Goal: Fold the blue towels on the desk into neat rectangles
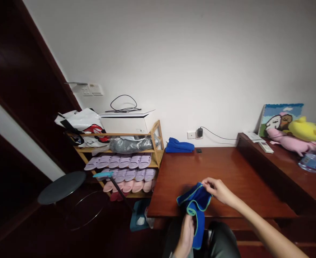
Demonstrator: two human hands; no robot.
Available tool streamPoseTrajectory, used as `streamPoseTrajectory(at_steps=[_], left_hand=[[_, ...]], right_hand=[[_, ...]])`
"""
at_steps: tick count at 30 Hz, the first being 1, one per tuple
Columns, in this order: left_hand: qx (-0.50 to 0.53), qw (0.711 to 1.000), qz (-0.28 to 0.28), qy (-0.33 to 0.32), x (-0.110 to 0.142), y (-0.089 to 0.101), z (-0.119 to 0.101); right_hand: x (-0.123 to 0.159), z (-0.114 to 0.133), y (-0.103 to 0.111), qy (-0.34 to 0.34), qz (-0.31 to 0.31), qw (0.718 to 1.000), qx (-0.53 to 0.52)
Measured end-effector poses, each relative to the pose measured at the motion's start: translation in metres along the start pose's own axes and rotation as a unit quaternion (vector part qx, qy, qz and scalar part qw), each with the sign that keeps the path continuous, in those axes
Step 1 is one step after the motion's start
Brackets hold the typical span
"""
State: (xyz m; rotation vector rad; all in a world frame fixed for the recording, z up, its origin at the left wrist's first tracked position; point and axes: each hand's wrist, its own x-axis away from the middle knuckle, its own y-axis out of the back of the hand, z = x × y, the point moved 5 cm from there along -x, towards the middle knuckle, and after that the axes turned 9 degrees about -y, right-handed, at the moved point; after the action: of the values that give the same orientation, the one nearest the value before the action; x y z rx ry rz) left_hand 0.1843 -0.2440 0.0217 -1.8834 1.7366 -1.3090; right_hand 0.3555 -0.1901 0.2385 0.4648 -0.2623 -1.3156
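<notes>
A blue cloth (199,226) with light green edging is held above the near edge of the reddish-brown desk (190,170). My right hand (219,190) pinches its upper right corner between thumb and fingers. Lower down, my left hand (185,231) is closed at the cloth's near side, its fingers partly hidden. The cloth is bunched and curled between my hands, and one strip hangs down beside my left hand over my lap. Another blue cloth (179,146), folded, lies at the desk's back left corner against the wall.
A wooden shoe rack (158,157) with several rows of slippers (124,161) stands left of the desk. A round stool (62,187) is farther left. On the raised right ledge lie plush toys (292,140), a remote (265,147) and a plastic bottle (312,162).
</notes>
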Motion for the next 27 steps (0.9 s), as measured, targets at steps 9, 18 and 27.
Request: streamPoseTrajectory(at_steps=[9, 18, 27], left_hand=[[0.006, 0.980, 0.117, -0.159, 0.032, -0.079, -0.032], [-0.556, 0.715, 0.249, -0.343, 0.103, -0.156, -0.144], [-0.733, 0.504, 0.204, -0.407, 0.123, -0.165, -0.231]], right_hand=[[0.053, 0.022, 0.067, -0.073, -0.092, 0.912, -0.393], [0.089, 0.026, 0.196, 0.005, -0.256, 0.811, -0.526], [0.141, 0.054, 0.291, 0.097, -0.381, 0.799, -0.455]])
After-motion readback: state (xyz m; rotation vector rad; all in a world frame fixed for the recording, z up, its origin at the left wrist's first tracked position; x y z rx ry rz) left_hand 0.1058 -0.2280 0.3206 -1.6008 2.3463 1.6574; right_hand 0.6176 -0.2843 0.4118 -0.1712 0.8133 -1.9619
